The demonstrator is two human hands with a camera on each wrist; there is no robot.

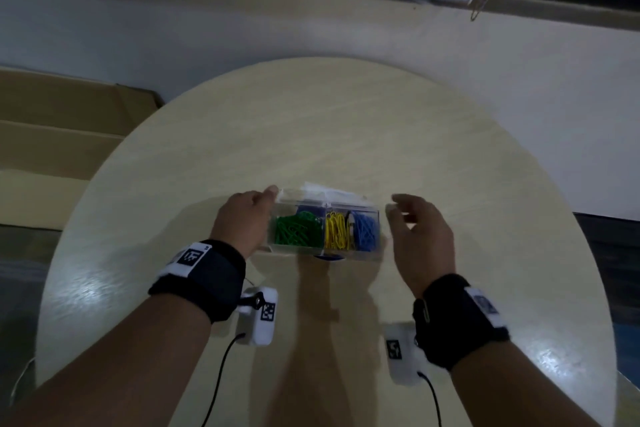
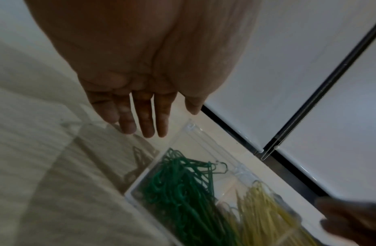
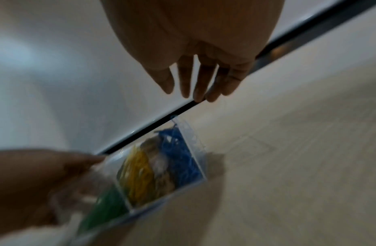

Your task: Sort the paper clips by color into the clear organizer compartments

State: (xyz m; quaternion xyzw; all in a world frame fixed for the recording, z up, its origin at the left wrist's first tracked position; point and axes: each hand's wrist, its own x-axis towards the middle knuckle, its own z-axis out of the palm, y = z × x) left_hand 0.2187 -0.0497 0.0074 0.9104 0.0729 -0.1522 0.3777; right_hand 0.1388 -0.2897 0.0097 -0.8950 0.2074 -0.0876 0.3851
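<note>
The clear organizer (image 1: 272, 234) sits in the middle of the round table (image 1: 346, 121). It holds green clips (image 1: 297, 229), yellow clips (image 1: 337, 231) and blue clips (image 1: 365, 230), each in its own compartment; a purple patch (image 1: 310, 210) shows at the back. My left hand (image 1: 263, 204) is at its left end, fingers (image 2: 145, 123) straight, one tip touching the far left corner. My right hand (image 1: 398, 211) hovers just off the right end with relaxed fingers (image 3: 195, 86) and holds nothing. In the right wrist view the organizer (image 3: 200, 159) is blurred.
Something blue (image 1: 329, 256) peeks out under the organizer's front edge. Flat cardboard (image 1: 52, 135) lies on the floor left of the table. A pale wall with a dark strip (image 2: 287, 141) runs behind. Cables (image 1: 221, 374) hang from my wrist cameras over the near table.
</note>
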